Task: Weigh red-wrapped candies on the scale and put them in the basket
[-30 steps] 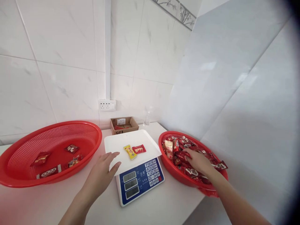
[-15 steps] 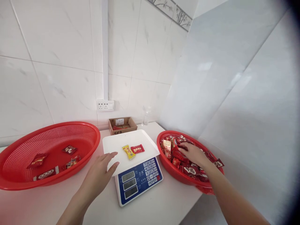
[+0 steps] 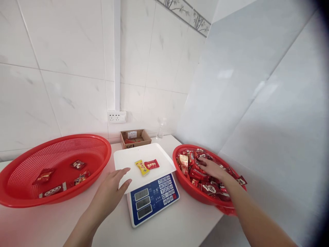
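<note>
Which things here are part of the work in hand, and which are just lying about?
In use: scale, left hand at its pan; yellow sweet and red sweet on it; right hand in the full basket; sparse basket.
Lying about: box, socket, bottle.

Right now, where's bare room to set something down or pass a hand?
Free: rear half of scale pan, behind two packets; back mesh of left basket; counter in front of scale. Crowded: right basket, heaped, right hand on pile; left hand at pan corner.
</note>
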